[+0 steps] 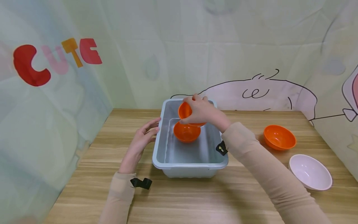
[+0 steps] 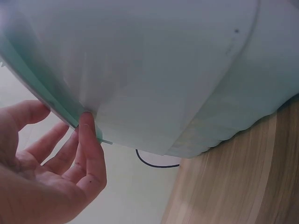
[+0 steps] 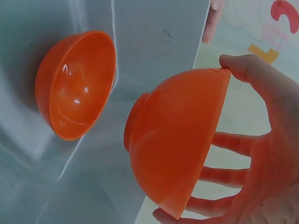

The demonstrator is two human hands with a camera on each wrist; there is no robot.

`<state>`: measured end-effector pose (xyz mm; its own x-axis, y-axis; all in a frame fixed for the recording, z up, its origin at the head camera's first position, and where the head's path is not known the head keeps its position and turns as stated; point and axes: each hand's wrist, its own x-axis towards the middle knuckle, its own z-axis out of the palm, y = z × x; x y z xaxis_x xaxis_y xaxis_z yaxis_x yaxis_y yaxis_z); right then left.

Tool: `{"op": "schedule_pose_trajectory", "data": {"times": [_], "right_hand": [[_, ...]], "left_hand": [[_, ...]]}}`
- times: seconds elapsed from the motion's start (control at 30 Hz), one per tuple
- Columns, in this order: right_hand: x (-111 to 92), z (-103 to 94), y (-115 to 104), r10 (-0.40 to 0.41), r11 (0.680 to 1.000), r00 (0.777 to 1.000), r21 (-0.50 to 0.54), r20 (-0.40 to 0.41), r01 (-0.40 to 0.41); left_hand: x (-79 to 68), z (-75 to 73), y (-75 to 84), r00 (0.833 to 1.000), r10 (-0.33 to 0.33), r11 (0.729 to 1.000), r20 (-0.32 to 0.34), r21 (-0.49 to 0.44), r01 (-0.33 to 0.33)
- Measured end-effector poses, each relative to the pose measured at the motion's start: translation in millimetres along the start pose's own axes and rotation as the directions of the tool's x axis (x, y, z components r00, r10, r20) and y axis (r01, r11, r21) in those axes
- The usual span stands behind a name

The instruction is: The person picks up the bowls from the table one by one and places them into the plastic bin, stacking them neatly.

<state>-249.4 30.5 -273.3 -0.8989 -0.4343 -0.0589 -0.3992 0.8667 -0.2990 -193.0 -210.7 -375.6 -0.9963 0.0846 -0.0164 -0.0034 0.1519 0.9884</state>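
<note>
My right hand holds an orange bowl by its rim, thumb on one side and fingertips on the other, over the far part of a grey-blue plastic basin. In the right wrist view the bowl is tilted, its foot facing a second orange bowl. That second bowl sits inside the basin, with its opening up. At the basin's left side, my left hand grips the rim; in the left wrist view its fingertips are at the lip and just under it.
To the right on the wooden table stand another orange bowl and, nearer me, a white bowl. A printed cloth backdrop rises behind the table and along both sides. My right forearm crosses between the basin and those bowls.
</note>
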Motion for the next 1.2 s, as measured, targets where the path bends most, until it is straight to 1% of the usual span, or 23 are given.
{"op": "schedule_pose_trajectory", "data": {"times": [0.3, 0.67, 0.8, 1.03, 1.2], "right_hand": [[9, 6.3, -3, 0.017, 1.0, 0.999, 0.019, 0.029, -0.017], [15, 11.2, -2, 0.038, 0.996, 0.998, 0.081, 0.058, -0.043], [17, 13.5, -1, 0.041, 0.994, 0.996, 0.102, 0.079, -0.049], [19, 17.2, 2, 0.045, 0.991, 0.994, 0.12, 0.097, -0.057], [21, 22.4, 3, 0.031, 0.99, 0.994, 0.137, 0.106, -0.045]], "left_hand": [[1.7, -0.3, 1.2, 1.0, -0.005, 1.0, 0.013, 0.001, 0.005], [1.7, 0.8, 1.7, 1.0, -0.013, 1.0, 0.006, -0.002, 0.013], [2.6, 0.7, 2.2, 1.0, -0.02, 1.0, 0.008, 0.0, 0.02], [1.7, 1.5, 3.5, 1.0, -0.011, 1.0, 0.007, 0.003, 0.011], [0.2, 1.4, 2.4, 1.0, -0.014, 1.0, 0.005, -0.002, 0.014]]}}
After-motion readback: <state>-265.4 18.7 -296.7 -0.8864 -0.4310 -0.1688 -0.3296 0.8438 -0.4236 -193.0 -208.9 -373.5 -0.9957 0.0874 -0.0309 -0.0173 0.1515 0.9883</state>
